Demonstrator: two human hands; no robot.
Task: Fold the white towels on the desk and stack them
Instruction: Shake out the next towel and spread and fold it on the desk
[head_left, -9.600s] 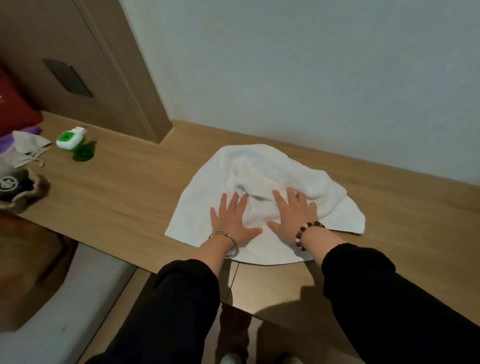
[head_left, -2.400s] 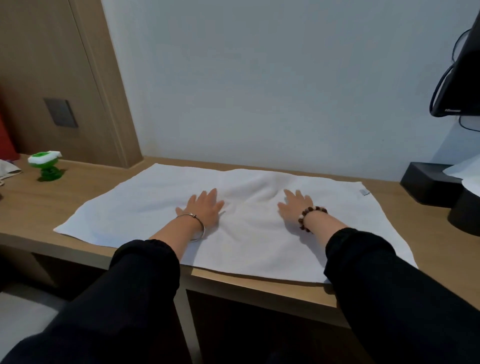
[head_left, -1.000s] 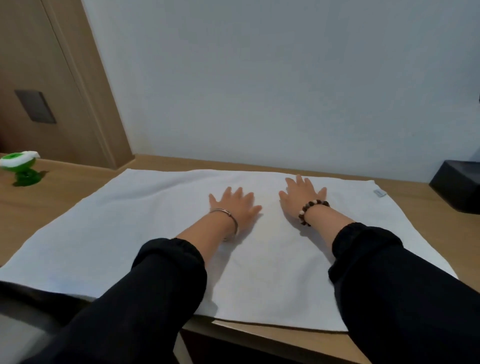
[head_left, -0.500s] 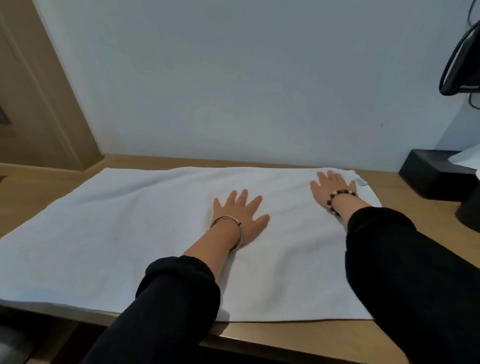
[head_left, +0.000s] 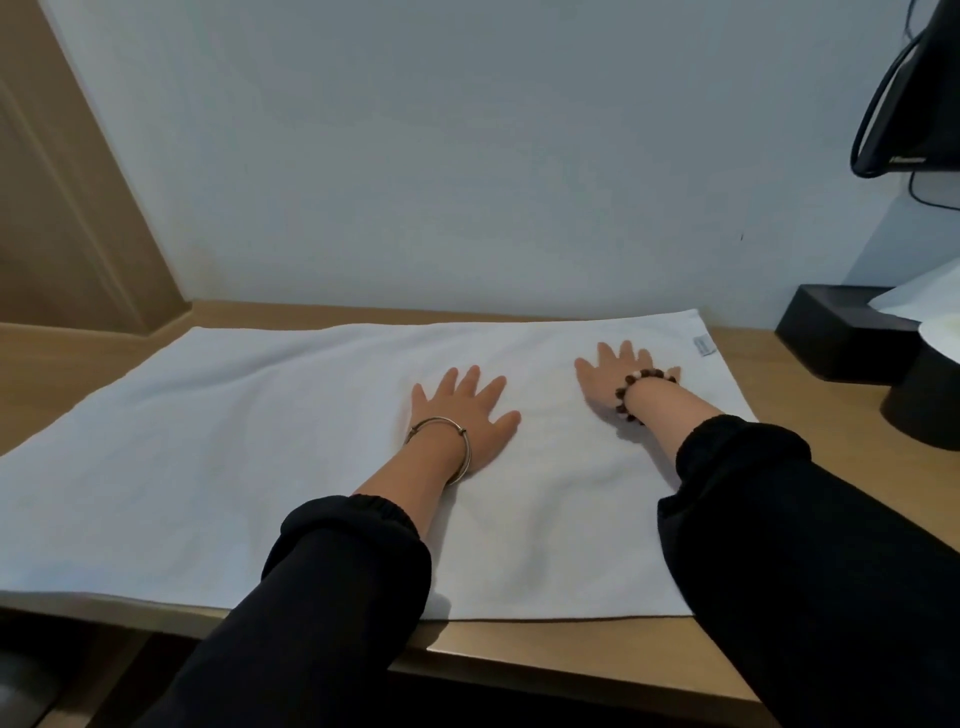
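Both hands, left hand (head_left: 464, 410) and right hand (head_left: 621, 375), lie flat and open on the towel (head_left: 208, 467); its near-left edge overhangs the bench (head_left: 571, 654) and could slide off.

I can read nothing here: the pale lettering (head_left: 906, 160) along the black screen (head_left: 935, 93) is blurred, and the corner tag (head_left: 703, 347) on my towel (head_left: 208, 467) is too small.

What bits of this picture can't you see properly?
Head view:
- Towel left end: cut off by the frame edge.
- Its near right corner: hidden under the right sleeve.
- Tag print: too small to read.
- Black screen, top right: cut off by the edge.
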